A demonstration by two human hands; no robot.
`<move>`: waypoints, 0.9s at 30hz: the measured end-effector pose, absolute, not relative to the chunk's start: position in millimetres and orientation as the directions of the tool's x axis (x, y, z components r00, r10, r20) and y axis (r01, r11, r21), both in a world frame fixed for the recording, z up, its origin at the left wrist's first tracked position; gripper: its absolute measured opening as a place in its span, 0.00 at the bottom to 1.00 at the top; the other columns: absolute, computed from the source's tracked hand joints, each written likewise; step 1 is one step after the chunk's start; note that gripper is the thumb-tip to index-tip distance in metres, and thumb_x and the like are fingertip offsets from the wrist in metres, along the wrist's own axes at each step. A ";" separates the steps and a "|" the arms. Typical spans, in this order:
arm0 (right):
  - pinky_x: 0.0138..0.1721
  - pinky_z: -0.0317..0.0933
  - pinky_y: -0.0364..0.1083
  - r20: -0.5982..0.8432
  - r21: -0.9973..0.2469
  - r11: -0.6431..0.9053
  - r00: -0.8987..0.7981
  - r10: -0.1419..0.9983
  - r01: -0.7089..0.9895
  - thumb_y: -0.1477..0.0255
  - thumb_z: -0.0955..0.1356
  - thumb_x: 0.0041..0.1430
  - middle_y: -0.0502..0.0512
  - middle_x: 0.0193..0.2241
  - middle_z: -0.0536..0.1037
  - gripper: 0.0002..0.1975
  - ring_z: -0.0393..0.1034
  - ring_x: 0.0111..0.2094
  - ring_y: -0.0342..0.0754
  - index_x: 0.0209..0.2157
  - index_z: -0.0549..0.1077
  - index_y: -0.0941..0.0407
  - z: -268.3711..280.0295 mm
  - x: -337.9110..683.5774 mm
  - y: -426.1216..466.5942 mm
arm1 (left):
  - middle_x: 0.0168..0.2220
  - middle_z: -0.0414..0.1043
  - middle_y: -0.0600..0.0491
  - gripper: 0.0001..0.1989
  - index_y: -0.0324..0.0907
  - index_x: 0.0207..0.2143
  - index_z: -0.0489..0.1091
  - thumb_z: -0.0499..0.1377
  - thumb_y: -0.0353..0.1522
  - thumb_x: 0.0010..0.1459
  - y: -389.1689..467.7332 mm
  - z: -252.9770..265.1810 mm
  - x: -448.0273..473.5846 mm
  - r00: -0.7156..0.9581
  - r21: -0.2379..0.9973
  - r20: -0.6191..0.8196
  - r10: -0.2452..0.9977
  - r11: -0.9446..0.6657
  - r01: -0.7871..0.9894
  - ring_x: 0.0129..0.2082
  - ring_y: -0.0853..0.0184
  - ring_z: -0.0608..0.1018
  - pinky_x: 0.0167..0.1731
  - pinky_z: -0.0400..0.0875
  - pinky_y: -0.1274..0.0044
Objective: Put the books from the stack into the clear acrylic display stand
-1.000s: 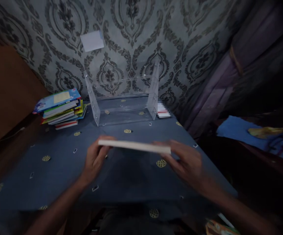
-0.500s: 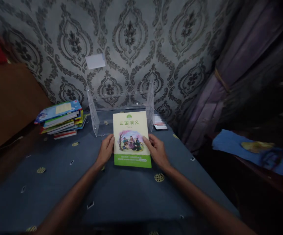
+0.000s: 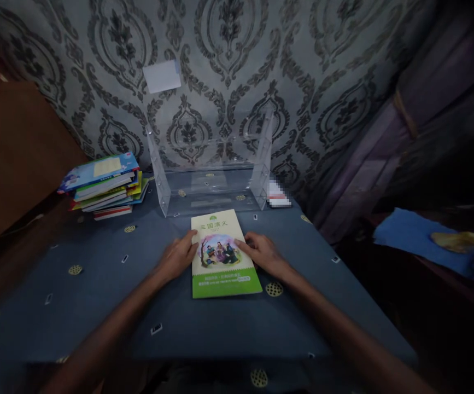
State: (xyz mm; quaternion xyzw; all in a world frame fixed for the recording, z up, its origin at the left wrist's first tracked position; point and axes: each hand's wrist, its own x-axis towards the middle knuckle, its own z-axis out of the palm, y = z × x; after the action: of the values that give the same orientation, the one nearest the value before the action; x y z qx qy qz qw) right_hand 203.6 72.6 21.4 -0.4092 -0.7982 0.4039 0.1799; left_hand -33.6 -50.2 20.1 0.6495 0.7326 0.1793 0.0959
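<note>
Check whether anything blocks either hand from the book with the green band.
Nothing visible does. The left hand and the right hand are at opposite sides of the book, both touching it.

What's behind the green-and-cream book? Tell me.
Behind the book stands a clear rack, with the patterned wall beyond. Blue tablecloth shows through the rack; whatever part of it the book covers cannot be seen.

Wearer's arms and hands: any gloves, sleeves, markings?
Left hand and right hand: both ungloved. Left forearm and right forearm: no sleeve, watch, band, cable or marking visible. Fingers are partly hidden, so rings can't be ruled out.
</note>
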 end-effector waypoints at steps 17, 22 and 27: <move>0.51 0.63 0.54 0.305 -0.231 0.860 -0.805 0.509 0.456 0.71 0.62 0.70 0.62 0.46 0.81 0.12 0.73 0.50 0.57 0.47 0.75 0.56 35.4 177.7 60.5 | 0.62 0.69 0.38 0.17 0.35 0.58 0.67 0.50 0.29 0.69 -21.8 12.4 -33.0 -0.045 0.070 0.260 0.964 0.028 0.997 0.62 0.54 0.71 0.57 0.69 0.62; 0.66 0.50 0.62 0.274 -0.238 0.898 -0.862 0.427 0.369 0.73 0.60 0.71 0.66 0.56 0.77 0.16 0.67 0.61 0.57 0.54 0.72 0.59 22.7 153.5 67.6 | 0.62 0.69 0.40 0.18 0.37 0.58 0.68 0.50 0.29 0.69 -17.8 7.2 -33.1 -0.077 0.097 0.322 0.944 0.049 0.994 0.62 0.55 0.71 0.57 0.69 0.62; 0.69 0.46 0.61 0.251 -0.284 0.904 -0.885 0.391 0.319 0.71 0.60 0.71 0.67 0.63 0.69 0.20 0.59 0.67 0.54 0.60 0.69 0.59 9.7 133.2 74.1 | 0.60 0.71 0.39 0.18 0.36 0.57 0.69 0.50 0.30 0.69 -18.3 1.8 -37.4 -0.037 0.124 0.385 0.922 -0.012 0.992 0.60 0.54 0.74 0.56 0.71 0.61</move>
State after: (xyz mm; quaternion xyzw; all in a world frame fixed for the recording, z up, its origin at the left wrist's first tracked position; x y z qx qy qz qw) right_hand 133.2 74.1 9.7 -0.1842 -0.9637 0.1183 0.1529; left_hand -37.4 -18.3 1.8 0.6872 0.6965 0.1832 -0.0957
